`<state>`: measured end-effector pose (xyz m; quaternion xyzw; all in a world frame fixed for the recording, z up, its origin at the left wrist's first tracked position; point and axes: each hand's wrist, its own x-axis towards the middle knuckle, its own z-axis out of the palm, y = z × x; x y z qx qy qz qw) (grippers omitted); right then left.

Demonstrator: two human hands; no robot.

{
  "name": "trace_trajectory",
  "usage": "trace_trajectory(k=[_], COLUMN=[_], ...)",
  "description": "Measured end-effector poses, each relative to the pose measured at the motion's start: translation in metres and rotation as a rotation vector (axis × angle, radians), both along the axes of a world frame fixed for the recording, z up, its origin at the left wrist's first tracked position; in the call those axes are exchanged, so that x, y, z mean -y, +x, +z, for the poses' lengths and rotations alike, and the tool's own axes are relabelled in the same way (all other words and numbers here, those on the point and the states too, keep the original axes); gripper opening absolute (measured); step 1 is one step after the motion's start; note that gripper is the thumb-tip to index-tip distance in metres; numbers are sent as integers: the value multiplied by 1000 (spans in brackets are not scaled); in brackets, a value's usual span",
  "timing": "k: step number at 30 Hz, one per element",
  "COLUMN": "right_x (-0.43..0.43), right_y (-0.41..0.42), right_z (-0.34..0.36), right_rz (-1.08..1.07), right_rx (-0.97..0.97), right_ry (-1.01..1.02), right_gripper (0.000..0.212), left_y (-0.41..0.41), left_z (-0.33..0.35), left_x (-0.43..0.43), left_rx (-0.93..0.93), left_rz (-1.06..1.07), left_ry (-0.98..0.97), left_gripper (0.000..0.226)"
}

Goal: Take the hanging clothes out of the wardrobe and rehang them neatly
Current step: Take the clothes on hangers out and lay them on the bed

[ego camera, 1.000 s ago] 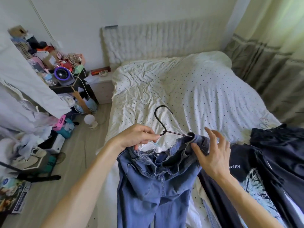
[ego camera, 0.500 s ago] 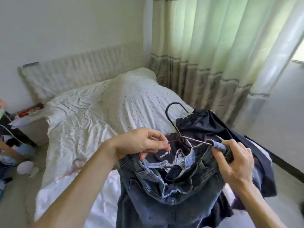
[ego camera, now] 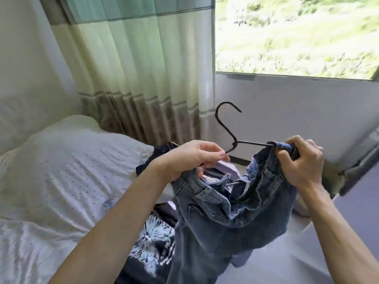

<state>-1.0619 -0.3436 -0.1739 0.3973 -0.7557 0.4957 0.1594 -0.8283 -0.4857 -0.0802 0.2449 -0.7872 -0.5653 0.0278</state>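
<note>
Left hand (ego camera: 192, 158) pinches left end of thin black wire hanger (ego camera: 231, 131); right hand (ego camera: 301, 160) grips right end through waistband of faded blue denim jeans (ego camera: 223, 212), hanging over white dotted bed (ego camera: 61, 171), near curtain.

Jeans (ego camera: 215, 226): faded dark blue denim, paler blue along frayed waistband edge and inside, light contrast stitching. Hanger (ego camera: 229, 128): thin black wire. Bed (ego camera: 61, 171) cover: white with small dark dots. T-shirt (ego camera: 151, 244) on bed: black with pale blue-white burst print and small white lettering. Curtain (ego camera: 139, 64): pale cream-green, teal band at top, grey-brown band with thin stripes lower down. Wall (ego camera: 297, 111) under window: plain white. Outside window (ego camera: 297, 33): blurred bright green.
</note>
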Motion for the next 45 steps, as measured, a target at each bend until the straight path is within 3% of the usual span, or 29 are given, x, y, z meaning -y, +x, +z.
trace_trajectory(k=[8, 13, 19, 25, 35, 41, 45], right_x=[0, 23, 92, 195, 406, 512, 541], right_y=[-92, -129, -163, -177, -138, -99, -90], right_z=[40, 52, 59, 67, 51, 15, -50], right_rz=[-269, -311, -219, -160, 225, 440, 544], right_rx=[-46, 0, 59, -19, -64, -36, -56], right_ry=[46, 65, 19, 21, 107, 263, 522], right_gripper=[40, 34, 30, 29, 34, 34, 36], left_y=[-108, -154, -184, -177, -105, -72, -66], left_z=[17, 21, 23, 23, 13, -25, -98], left_x=[9, 17, 72, 159, 281, 344, 379], left_rx=[-123, -174, -192, -206, -209, -99, 229], left_rz=[-54, -46, 20, 64, 430, 759, 923], left_ry=[11, 35, 64, 66, 233, -83, -258], left_gripper=[18, 19, 18, 19, 19, 16, 16])
